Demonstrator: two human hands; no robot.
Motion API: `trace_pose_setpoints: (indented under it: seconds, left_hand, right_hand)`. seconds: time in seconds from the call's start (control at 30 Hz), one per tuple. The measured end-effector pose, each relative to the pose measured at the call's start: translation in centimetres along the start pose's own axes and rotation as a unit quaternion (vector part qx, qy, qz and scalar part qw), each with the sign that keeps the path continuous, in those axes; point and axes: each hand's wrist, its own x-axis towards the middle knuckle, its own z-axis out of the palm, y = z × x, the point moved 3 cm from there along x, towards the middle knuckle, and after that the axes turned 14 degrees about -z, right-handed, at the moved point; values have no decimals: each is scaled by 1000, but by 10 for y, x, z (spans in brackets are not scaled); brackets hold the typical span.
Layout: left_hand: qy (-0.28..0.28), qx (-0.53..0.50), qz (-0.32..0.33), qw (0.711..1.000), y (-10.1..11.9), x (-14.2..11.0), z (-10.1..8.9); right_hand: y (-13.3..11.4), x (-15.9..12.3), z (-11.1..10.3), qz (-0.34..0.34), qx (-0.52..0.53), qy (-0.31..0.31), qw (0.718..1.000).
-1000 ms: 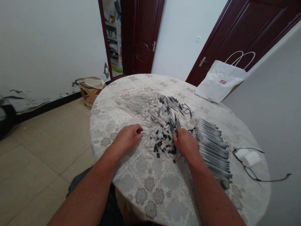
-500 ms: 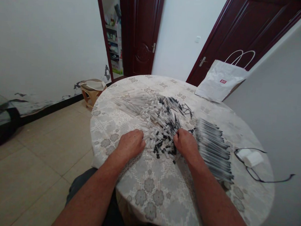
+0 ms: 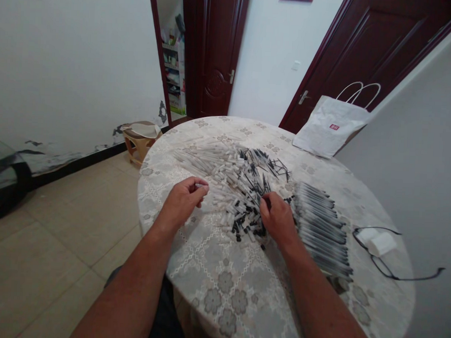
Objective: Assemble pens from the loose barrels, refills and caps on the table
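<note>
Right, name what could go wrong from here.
The right hand works close to the neat row of pens, so its forearm might knock them askew. The small black caps lie loose near the bare cloth and could scatter. The glasses, arms open near the table edge, might get nudged off.

- Tablecloth: off-white and pale grey, with darker grey five-lobed flowers and a lattice of whitish chain-like lines.
- Loose slim tubes: translucent whitish.
- Small stubby pieces: black, mixed among whitish ones.
- Thin rods: dark grey to black.
- Row of pens: clear greyish barrels with black ends, giving a striped look.
- Bag: white, with a red label bearing pale marks.
- Glasses: black frame.
- Doors: deep reddish brown, with silvery handles.
- Stool: yellowish tan.
- Floor: beige tiles in a grid.
- Wall: greyish white, patched dark near a black skirting.
</note>
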Motion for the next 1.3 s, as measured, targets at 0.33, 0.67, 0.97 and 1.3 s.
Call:
trace_pose_setpoints:
  seconds: [0.33, 0.67, 0.97, 1.3]
  left_hand:
    - [-18, -318, -42, 947, -11, 12, -5]
    - [-4, -328, -34, 944, -8, 10, -3]
    - [-21, -307, -25, 951, -9, 11, 1]
    - [-8, -264, -6, 965, -8, 7, 2]
  right_hand:
    - [-17, -2, 1, -89, 92, 10, 992]
    - [-14, -3, 1, -94, 88, 13, 992]
    - [-13, -3, 2, -98, 77, 2, 992]
    - [-13, -6, 6, -135, 73, 19, 988]
